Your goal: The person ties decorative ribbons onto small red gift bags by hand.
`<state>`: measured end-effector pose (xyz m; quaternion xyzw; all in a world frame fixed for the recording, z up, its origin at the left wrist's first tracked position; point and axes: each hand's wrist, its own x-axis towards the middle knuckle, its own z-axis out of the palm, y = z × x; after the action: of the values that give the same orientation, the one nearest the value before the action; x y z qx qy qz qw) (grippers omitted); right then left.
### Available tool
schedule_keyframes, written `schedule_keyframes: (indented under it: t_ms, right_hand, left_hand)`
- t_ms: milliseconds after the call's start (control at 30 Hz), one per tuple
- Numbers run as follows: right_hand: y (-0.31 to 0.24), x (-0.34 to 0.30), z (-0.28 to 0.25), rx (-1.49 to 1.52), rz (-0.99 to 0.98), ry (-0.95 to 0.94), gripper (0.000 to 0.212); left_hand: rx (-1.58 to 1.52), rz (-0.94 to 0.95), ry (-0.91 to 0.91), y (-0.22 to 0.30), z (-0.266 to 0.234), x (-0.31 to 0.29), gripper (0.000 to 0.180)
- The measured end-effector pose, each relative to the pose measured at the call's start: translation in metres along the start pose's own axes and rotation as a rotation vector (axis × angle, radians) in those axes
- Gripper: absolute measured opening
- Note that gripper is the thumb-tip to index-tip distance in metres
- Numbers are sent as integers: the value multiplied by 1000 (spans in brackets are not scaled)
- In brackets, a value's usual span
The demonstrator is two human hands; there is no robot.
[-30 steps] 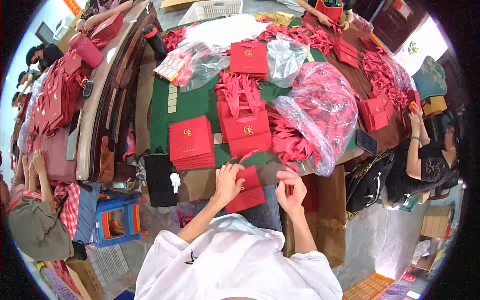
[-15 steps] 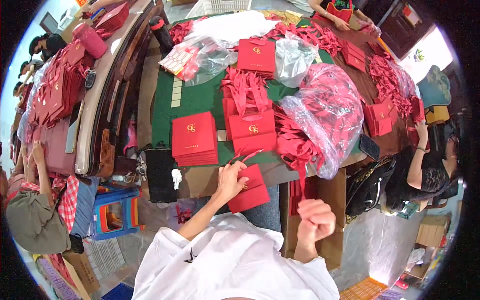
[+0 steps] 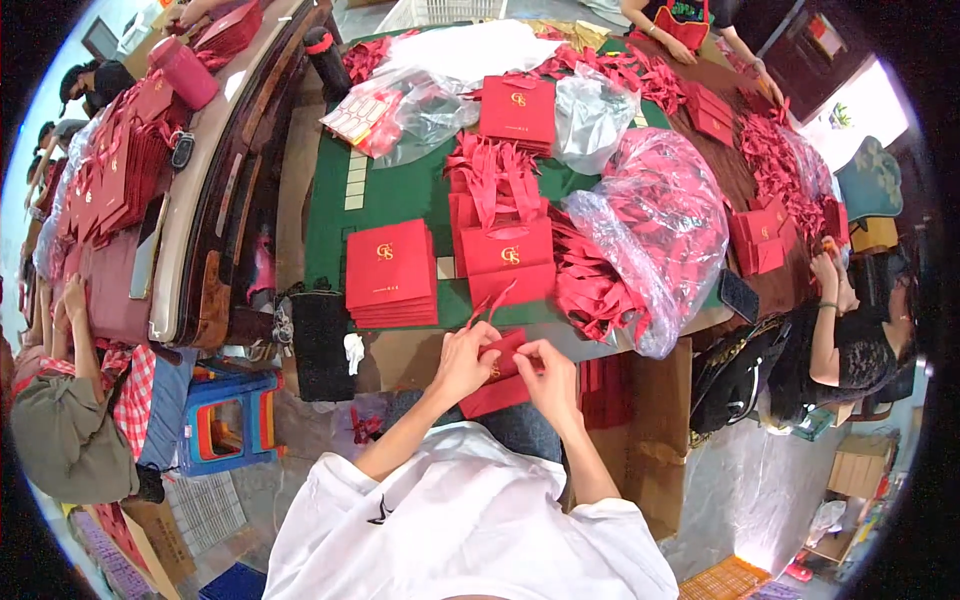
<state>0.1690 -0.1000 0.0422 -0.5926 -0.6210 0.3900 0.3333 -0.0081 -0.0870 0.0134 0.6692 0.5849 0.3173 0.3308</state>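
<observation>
A small red paper gift bag (image 3: 497, 402) with a gold emblem is held low in front of me, at the table's near edge. My left hand (image 3: 464, 362) grips its upper left side, and a red ribbon (image 3: 495, 303) sticks up above those fingers. At the bag's upper right, my right hand (image 3: 550, 380) is closed in a pinch; whatever lies between its fingertips is hidden. Just beyond stand red bags with ribbon handles (image 3: 508, 260). A flat stack of red bags (image 3: 390, 268) lies to their left. Red ribbons fill a clear plastic bag (image 3: 665, 225) on the right.
Farther back lie another red bag stack (image 3: 518, 112), clear plastic wrap (image 3: 592, 115) and a label sheet (image 3: 362, 122). A dark phone (image 3: 738, 296) rests by the right edge. Below stands a cardboard box (image 3: 655, 420). Co-workers sit at both sides, and blue stools (image 3: 230, 420) stand lower left.
My right hand has moved left and up from beside the ribbon heap, where a ribbon ran down to its fist, to the gift bag. The left hand keeps its hold.
</observation>
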Motion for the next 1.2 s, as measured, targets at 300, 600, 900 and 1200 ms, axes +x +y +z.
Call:
schedule_keyframes:
  t_ms: [300, 600, 900, 1200]
  right_hand:
    - [9, -2, 16, -12, -63, 112, 11]
    - [-3, -4, 17, -16, 71, 154, 14]
    - [-8, -4, 9, 69, 23, 118, 10]
    - [-3, 1, 7, -214, -220, 159, 13]
  left_hand:
    - [-39, -9, -47, 14, -3, -2, 18]
    - [41, 117, 65, 25, 3, -7, 17]
    - [34, 53, 28, 19, -3, -4, 19]
    - [30, 102, -7, 21, -1, -1, 15]
